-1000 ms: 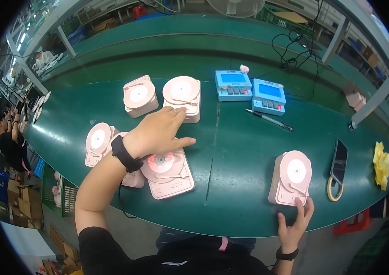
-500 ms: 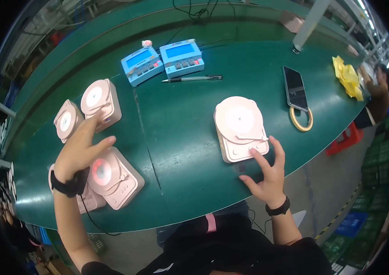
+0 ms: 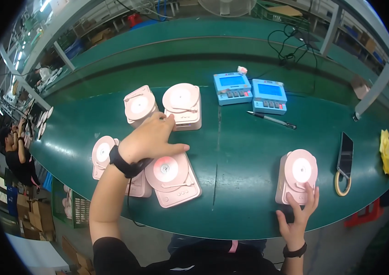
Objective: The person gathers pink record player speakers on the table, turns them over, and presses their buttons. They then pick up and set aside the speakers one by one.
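Pink toy record players with white discs stand on the green table. My left hand reaches over the left group, thumb stretched out, fingertips at the front left edge of the far record player. Beside that one is another record player. Under and around my left wrist are a record player with a reddish glow on its disc, one at the left, and one partly hidden. At the right, my right hand has its fingers apart, fingertips on the front of a single record player.
Two blue devices with screens stand at the back, a pen before them. Far right lie a phone, a tan ring and a yellow crumpled cloth or bag. A dark cable hangs near my left wrist.
The view has turned to the left, so the table things appear farther right. My left fingers stay by the same far record player; my right fingers now overlap the single player's front more.
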The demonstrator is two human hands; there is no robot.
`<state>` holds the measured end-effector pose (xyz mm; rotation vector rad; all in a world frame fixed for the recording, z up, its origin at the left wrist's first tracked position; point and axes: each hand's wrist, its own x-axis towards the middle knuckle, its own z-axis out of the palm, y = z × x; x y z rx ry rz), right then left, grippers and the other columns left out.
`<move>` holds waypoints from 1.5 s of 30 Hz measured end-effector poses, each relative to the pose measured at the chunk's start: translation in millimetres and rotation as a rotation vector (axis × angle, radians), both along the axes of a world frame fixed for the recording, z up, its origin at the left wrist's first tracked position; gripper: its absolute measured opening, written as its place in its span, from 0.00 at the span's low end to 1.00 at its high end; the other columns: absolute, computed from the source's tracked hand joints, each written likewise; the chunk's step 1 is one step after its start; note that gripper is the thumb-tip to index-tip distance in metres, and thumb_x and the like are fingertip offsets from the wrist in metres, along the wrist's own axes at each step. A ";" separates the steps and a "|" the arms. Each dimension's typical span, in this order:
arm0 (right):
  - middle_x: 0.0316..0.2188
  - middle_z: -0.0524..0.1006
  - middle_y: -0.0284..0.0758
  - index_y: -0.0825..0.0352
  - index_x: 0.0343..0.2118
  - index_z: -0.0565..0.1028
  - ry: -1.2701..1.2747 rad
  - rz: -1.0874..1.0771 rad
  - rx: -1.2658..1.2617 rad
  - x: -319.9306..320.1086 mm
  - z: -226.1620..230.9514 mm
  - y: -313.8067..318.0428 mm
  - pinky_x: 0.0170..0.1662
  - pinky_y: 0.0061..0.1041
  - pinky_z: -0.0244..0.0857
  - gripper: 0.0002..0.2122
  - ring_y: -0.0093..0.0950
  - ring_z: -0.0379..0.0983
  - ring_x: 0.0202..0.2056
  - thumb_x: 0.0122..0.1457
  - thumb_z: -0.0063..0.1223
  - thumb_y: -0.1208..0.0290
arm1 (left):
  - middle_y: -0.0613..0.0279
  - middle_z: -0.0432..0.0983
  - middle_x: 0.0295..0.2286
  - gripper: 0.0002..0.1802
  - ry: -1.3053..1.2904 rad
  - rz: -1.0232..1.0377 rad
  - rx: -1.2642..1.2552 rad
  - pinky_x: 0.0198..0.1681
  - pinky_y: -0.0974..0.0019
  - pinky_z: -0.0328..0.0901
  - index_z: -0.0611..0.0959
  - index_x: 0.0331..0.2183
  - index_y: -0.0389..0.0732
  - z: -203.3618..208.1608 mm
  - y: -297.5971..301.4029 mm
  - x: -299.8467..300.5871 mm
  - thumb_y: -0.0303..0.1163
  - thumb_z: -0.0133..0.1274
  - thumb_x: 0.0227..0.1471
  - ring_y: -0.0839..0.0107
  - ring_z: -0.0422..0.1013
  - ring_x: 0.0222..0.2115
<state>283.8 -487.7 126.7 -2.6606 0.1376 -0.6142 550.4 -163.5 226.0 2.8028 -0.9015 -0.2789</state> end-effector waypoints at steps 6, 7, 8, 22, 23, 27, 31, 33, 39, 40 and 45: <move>0.62 0.60 0.45 0.57 0.38 0.78 -0.093 -0.062 0.036 11.2 -4.3 0.6 0.64 0.54 0.36 0.16 0.54 0.44 0.65 0.43 0.66 0.69 | 0.37 0.73 0.37 0.35 0.057 0.043 0.002 0.44 0.57 0.66 0.78 0.37 0.31 3.3 0.1 9.4 0.57 0.59 0.42 0.50 0.71 0.41; 0.62 0.60 0.45 0.57 0.38 0.78 -0.098 -0.037 0.036 13.3 -4.5 1.5 0.64 0.54 0.36 0.16 0.54 0.44 0.65 0.43 0.66 0.69 | 0.39 0.73 0.35 0.34 0.063 0.053 -0.003 0.42 0.57 0.67 0.78 0.36 0.32 2.4 0.3 9.1 0.56 0.59 0.43 0.51 0.72 0.39; 0.62 0.61 0.44 0.57 0.36 0.77 -0.119 -0.035 0.052 14.9 -4.6 2.3 0.64 0.53 0.38 0.15 0.53 0.45 0.65 0.42 0.66 0.70 | 0.40 0.74 0.32 0.33 0.070 0.063 -0.007 0.40 0.57 0.67 0.79 0.35 0.32 1.3 0.7 8.8 0.56 0.59 0.43 0.52 0.73 0.37; 0.58 0.66 0.40 0.61 0.33 0.75 -0.194 -0.005 -0.019 16.9 -16.4 -8.0 0.62 0.48 0.46 0.17 0.49 0.53 0.62 0.37 0.67 0.80 | 0.40 0.77 0.23 0.26 0.015 0.039 -0.194 0.35 0.55 0.70 0.83 0.24 0.29 -13.8 7.9 11.9 0.48 0.60 0.43 0.48 0.76 0.27; 0.58 0.66 0.40 0.61 0.33 0.75 -0.193 0.054 0.000 17.4 -18.0 -8.2 0.62 0.48 0.46 0.17 0.49 0.53 0.62 0.37 0.67 0.80 | 0.39 0.77 0.23 0.26 0.003 0.037 -0.203 0.35 0.55 0.71 0.83 0.25 0.28 -15.3 8.0 10.6 0.48 0.60 0.43 0.48 0.76 0.27; 0.58 0.68 0.40 0.65 0.32 0.72 -0.229 0.029 -0.027 20.8 -19.6 -7.3 0.62 0.46 0.50 0.13 0.49 0.54 0.62 0.42 0.63 0.81 | 0.39 0.77 0.24 0.25 -0.017 0.085 -0.212 0.36 0.56 0.71 0.83 0.25 0.28 -19.8 7.4 8.7 0.47 0.60 0.42 0.49 0.76 0.27; 0.58 0.67 0.41 0.65 0.33 0.73 -0.231 0.004 -0.035 21.7 -9.9 -1.7 0.61 0.44 0.51 0.13 0.48 0.56 0.61 0.43 0.62 0.82 | 0.39 0.78 0.24 0.25 0.006 0.088 -0.187 0.36 0.57 0.71 0.83 0.25 0.28 -21.4 7.0 10.8 0.47 0.60 0.42 0.49 0.76 0.28; 0.54 0.70 0.44 0.65 0.33 0.76 -0.264 0.040 -0.062 22.3 -2.5 1.4 0.59 0.48 0.53 0.14 0.48 0.60 0.58 0.41 0.68 0.75 | 0.40 0.78 0.25 0.25 0.031 0.095 -0.200 0.36 0.57 0.72 0.83 0.25 0.28 -21.9 7.8 12.3 0.47 0.60 0.42 0.49 0.77 0.28; 0.50 0.74 0.44 0.66 0.25 0.75 -0.315 0.034 -0.006 26.9 10.0 12.2 0.59 0.50 0.55 0.13 0.47 0.63 0.55 0.39 0.71 0.77 | 0.44 0.77 0.22 0.23 0.001 0.065 -0.228 0.32 0.58 0.70 0.80 0.24 0.31 -22.6 11.3 14.2 0.46 0.62 0.44 0.52 0.76 0.25; 0.50 0.74 0.45 0.67 0.26 0.75 -0.318 0.035 -0.017 27.3 10.9 13.1 0.59 0.49 0.55 0.13 0.47 0.63 0.55 0.39 0.71 0.77 | 0.44 0.77 0.21 0.23 -0.008 0.058 -0.247 0.32 0.58 0.70 0.80 0.23 0.31 -22.6 11.3 14.1 0.46 0.62 0.44 0.52 0.76 0.25; 0.52 0.70 0.47 0.68 0.28 0.75 -0.311 0.072 -0.031 27.1 9.1 11.4 0.57 0.47 0.59 0.13 0.46 0.63 0.55 0.40 0.72 0.78 | 0.44 0.77 0.21 0.22 -0.014 0.076 -0.278 0.32 0.58 0.70 0.79 0.22 0.31 -23.0 12.2 12.8 0.44 0.61 0.43 0.53 0.76 0.25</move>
